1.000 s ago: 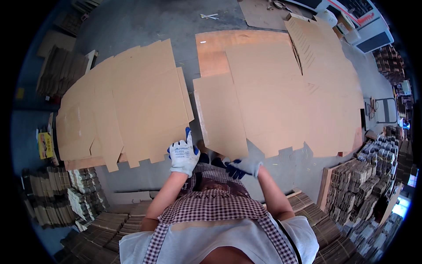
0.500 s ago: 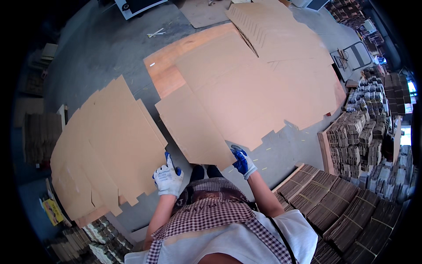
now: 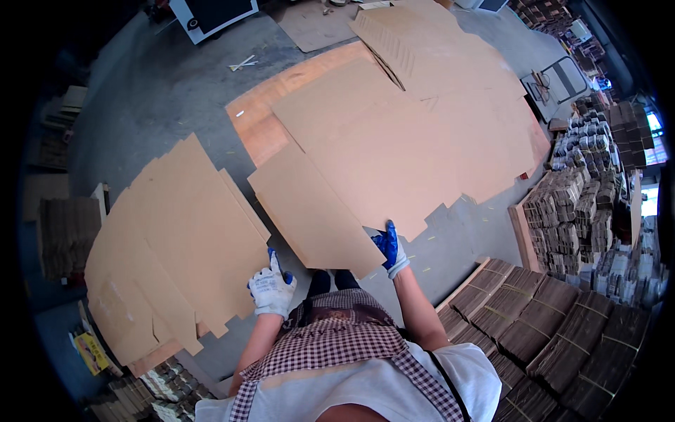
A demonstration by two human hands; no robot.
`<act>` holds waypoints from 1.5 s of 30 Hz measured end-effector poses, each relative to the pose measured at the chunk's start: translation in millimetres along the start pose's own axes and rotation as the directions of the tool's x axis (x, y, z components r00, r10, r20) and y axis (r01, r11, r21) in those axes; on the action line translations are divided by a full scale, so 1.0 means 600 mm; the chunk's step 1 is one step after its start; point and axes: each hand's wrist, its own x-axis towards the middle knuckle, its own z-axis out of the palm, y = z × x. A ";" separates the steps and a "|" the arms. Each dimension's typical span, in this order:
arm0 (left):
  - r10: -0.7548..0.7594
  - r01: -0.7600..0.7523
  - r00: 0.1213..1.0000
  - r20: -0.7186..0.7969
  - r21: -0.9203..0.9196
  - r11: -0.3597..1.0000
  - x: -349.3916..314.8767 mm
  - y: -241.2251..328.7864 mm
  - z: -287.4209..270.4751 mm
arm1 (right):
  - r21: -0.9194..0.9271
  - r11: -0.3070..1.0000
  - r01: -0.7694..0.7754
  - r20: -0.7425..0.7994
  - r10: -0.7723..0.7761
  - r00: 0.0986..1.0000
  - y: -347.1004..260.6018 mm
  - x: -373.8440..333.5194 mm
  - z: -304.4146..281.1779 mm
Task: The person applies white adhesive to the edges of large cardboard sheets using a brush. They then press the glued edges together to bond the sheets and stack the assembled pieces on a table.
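Both hands had shifted: the right hand (image 3: 389, 246) pinched the flat brown cardboard sheet (image 3: 316, 211); the left hand (image 3: 271, 288) hung released. Better gripping both edges.

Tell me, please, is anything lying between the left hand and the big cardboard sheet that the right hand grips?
Nothing visible does: the left hand hangs beside the cardboard sheet, only bare floor between them; the right hand grips its near edge.

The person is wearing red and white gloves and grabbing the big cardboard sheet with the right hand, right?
Not quite. The gloves are blue and white, not red and white. The head view shows the right hand gripping the near edge of the big cardboard sheet, while the left hand is beside the other cardboard stack.
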 end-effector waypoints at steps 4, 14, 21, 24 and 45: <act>-0.020 0.019 0.999 0.026 0.026 0.999 -0.001 -0.005 0.003 | -0.475 0.880 -0.007 -0.568 -0.300 0.766 0.025 0.015 0.024; -0.030 0.030 0.999 -0.009 -0.022 0.999 -0.005 -0.007 0.004 | -0.239 0.953 0.185 -0.426 -0.274 0.862 0.019 0.002 0.138; -0.027 0.026 0.997 -0.076 -0.019 0.999 -0.005 -0.006 0.016 | -0.404 0.893 0.198 -0.515 -0.401 0.758 -0.046 0.048 0.071; -0.001 -0.001 0.997 -0.074 -0.029 1.000 0.002 -0.001 0.007 | -0.621 0.779 0.083 -0.597 -0.539 0.595 -0.079 0.063 0.005; 0.318 -0.318 0.948 -0.002 -0.063 0.946 0.051 0.079 0.031 | -0.739 0.672 -0.050 -0.191 -0.139 0.972 0.312 0.058 0.147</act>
